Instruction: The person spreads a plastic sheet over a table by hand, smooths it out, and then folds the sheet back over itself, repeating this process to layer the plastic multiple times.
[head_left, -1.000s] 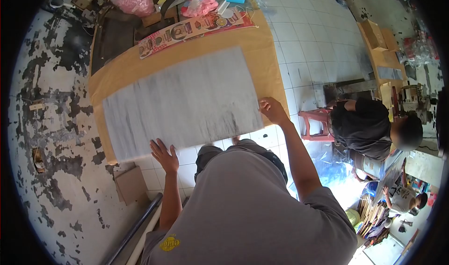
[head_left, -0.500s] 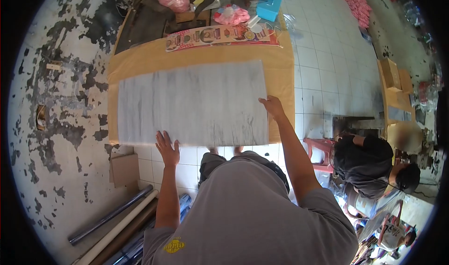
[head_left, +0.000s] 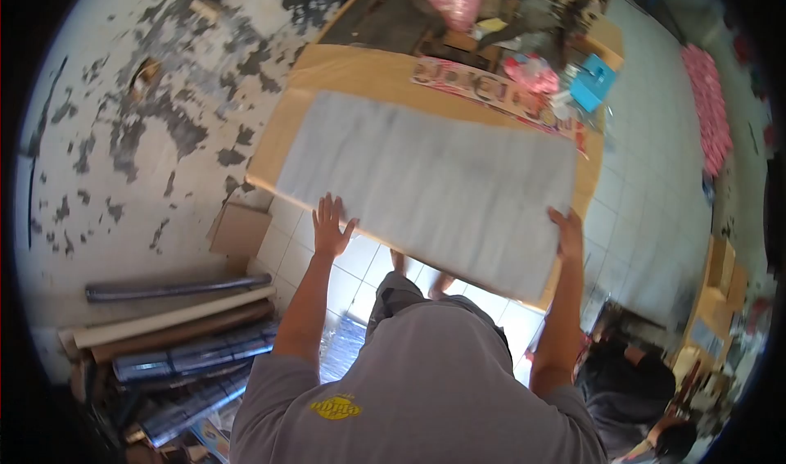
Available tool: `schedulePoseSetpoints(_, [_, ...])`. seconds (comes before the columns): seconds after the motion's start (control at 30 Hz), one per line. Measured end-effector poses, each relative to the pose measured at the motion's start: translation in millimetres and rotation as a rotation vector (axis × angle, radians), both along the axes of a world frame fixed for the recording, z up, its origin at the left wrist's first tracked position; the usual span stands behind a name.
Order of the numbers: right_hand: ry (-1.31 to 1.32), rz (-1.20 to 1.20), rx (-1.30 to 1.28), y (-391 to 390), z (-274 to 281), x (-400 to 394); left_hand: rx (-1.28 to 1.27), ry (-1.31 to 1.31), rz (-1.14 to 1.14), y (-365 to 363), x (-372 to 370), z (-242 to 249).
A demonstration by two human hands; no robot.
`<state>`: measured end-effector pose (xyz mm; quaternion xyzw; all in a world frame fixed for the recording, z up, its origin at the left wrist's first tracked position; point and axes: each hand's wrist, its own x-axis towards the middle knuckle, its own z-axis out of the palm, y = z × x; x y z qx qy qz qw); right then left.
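A large grey streaked sheet (head_left: 434, 181) lies flat on the table covered in brown paper (head_left: 270, 149). At the sheet's near edge, left of centre, my left hand (head_left: 332, 228) rests with fingers spread, holding nothing. My right hand (head_left: 566, 230) is at the sheet's right edge, its thumb and fingers closed around that edge. A printed strip (head_left: 483, 87) with a red pattern lies behind the sheet.
Pink bags (head_left: 532, 72) and a blue plastic container (head_left: 592, 83) stand at the table's back. Long rolls (head_left: 180, 312) lie on the floor at the left, near a cardboard piece (head_left: 239, 228). A person in black (head_left: 626, 390) is at the lower right.
The view has turned, so the table and sheet now appear slanted and further right. My left hand remains by the near edge and my right hand by the right edge, now nearer its front corner.
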<state>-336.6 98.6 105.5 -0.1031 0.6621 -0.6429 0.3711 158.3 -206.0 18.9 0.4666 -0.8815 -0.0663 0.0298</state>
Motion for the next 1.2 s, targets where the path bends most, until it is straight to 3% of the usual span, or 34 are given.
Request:
schedulePoseSetpoints(0.27, [0.189,-0.118,0.033,57,127,-14,0.148,-0.006,-0.135,-26,11,37])
schedulePoseSetpoints(0.4, [0.338,-0.203,-0.015,112,170,-38,0.170,0.122,-0.253,1,-7,22])
schedulePoseSetpoints(0.53, [0.374,-0.273,-0.031,120,266,-15,0.199,0.157,-0.248,38,-33,14])
schedulePoseSetpoints(0.7, [0.657,-0.442,0.024,153,340,0,0.269,0.329,-0.307,77,-54,-3])
schedulePoseSetpoints(0.73, [0.689,-0.462,0.015,154,353,9,0.239,0.483,-0.310,86,-59,-4])
schedulePoseSetpoints(0.83, [0.789,-0.513,0.004,154,385,28,0.289,0.491,-0.310,105,-64,-15])
schedulePoseSetpoints(0.87, [0.817,-0.517,0.002,152,395,33,0.249,0.681,-0.282,116,-64,-20])
schedulePoseSetpoints(1.2, [0.991,-0.391,-0.202,53,461,91,0.358,0.801,-0.304,189,-132,-16])
